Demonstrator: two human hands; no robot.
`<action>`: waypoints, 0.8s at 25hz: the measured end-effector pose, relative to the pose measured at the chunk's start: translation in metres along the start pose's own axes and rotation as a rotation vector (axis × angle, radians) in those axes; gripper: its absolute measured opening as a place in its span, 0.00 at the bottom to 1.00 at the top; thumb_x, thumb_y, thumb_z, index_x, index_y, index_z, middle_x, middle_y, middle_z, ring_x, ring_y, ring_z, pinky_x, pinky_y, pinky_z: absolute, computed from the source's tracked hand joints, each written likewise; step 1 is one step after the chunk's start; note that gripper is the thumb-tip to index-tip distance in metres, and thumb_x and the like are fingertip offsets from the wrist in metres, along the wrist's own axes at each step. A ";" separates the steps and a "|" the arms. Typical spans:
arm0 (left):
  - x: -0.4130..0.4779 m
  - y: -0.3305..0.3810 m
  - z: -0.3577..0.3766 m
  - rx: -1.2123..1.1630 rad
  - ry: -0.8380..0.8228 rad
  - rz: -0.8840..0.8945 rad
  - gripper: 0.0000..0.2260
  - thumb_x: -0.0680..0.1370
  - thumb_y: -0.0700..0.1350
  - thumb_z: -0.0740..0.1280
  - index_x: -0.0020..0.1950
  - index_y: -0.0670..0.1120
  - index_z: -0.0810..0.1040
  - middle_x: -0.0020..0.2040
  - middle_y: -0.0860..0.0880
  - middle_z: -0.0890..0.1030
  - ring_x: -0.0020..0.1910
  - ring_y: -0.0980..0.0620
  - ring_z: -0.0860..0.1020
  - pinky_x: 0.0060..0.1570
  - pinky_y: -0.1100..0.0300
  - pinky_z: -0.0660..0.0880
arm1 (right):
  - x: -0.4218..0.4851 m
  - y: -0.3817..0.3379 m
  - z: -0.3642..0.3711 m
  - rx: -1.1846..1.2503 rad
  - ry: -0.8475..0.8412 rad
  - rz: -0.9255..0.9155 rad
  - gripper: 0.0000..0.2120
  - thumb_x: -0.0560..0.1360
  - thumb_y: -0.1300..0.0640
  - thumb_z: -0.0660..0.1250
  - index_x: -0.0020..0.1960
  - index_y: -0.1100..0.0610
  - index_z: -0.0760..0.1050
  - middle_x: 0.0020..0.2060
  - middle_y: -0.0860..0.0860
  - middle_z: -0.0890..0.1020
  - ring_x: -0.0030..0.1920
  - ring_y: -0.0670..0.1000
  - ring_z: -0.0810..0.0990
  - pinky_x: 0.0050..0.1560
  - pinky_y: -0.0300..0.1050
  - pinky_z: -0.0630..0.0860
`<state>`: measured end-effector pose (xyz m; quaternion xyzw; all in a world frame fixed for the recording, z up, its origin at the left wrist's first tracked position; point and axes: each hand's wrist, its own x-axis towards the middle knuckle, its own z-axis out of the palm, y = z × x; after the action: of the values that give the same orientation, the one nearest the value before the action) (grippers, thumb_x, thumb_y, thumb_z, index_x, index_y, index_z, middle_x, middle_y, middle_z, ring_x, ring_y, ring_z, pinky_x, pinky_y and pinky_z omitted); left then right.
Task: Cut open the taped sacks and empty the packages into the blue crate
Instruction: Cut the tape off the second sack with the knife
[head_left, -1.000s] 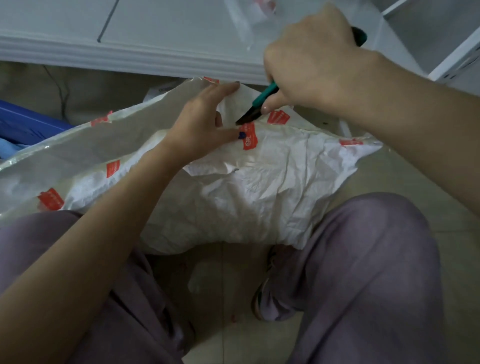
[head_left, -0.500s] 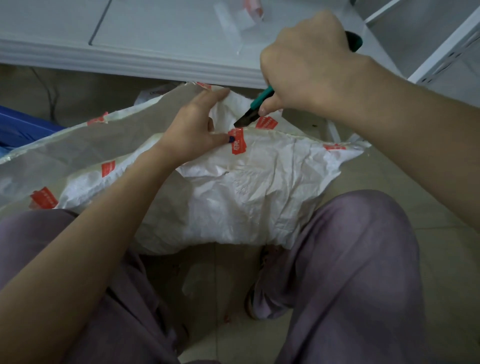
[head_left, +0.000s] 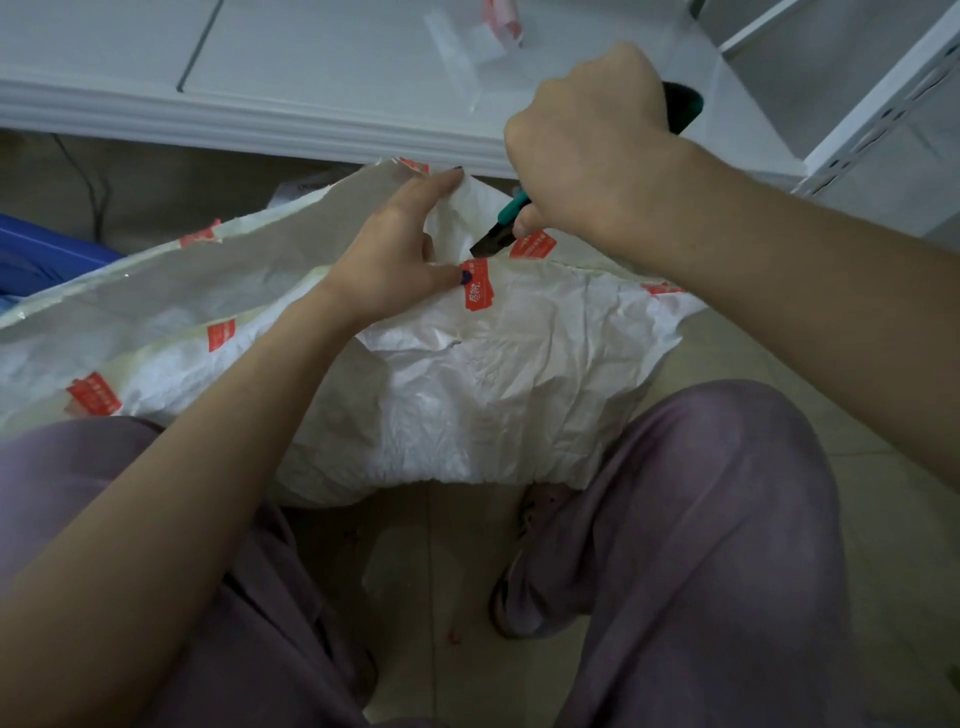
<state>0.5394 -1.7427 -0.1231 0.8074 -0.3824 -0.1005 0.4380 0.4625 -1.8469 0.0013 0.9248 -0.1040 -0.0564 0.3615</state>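
A crumpled white woven sack (head_left: 493, 384) with clear tape and red printed labels lies across the floor between my knees. My left hand (head_left: 395, 254) presses and pinches the sack's upper edge, thumb on a red label (head_left: 478, 293). My right hand (head_left: 587, 150) is closed around a teal-handled utility knife (head_left: 506, 221). Its dark blade tip points down-left into the sack's taped seam, just right of my left fingers. A corner of the blue crate (head_left: 36, 249) shows at the far left, behind the sack.
A white table (head_left: 311, 88) runs across the top with scraps of clear tape (head_left: 467, 41) on it. White shelving uprights (head_left: 883, 114) stand at the upper right. My knees in purple trousers (head_left: 701, 519) flank the tiled floor (head_left: 431, 571) below the sack.
My right hand has kept the knife at the seam, shifting slightly. My left hand stays on the sack edge. The view has drifted a little.
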 end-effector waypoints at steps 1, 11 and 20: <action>0.000 0.001 -0.001 -0.015 0.005 0.007 0.35 0.71 0.37 0.71 0.74 0.47 0.60 0.72 0.52 0.65 0.36 0.58 0.68 0.35 0.76 0.67 | 0.002 -0.004 0.002 -0.006 -0.002 -0.011 0.18 0.78 0.52 0.64 0.34 0.58 0.63 0.31 0.54 0.64 0.33 0.53 0.64 0.42 0.48 0.59; 0.001 -0.010 -0.002 -0.001 0.039 -0.053 0.35 0.72 0.35 0.69 0.75 0.47 0.58 0.72 0.49 0.64 0.53 0.41 0.75 0.35 0.76 0.67 | -0.013 0.009 0.013 0.106 -0.143 -0.001 0.27 0.71 0.36 0.68 0.35 0.57 0.62 0.32 0.52 0.66 0.33 0.51 0.65 0.43 0.47 0.59; 0.000 -0.005 -0.007 -0.017 0.034 -0.111 0.35 0.72 0.34 0.69 0.75 0.48 0.57 0.67 0.34 0.70 0.31 0.60 0.68 0.32 0.78 0.65 | -0.009 0.005 0.038 0.213 -0.080 -0.014 0.22 0.73 0.39 0.67 0.39 0.56 0.64 0.37 0.53 0.71 0.42 0.55 0.70 0.44 0.47 0.58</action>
<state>0.5458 -1.7366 -0.1227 0.8253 -0.3286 -0.1140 0.4448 0.4464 -1.8737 -0.0228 0.9557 -0.1171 -0.0843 0.2566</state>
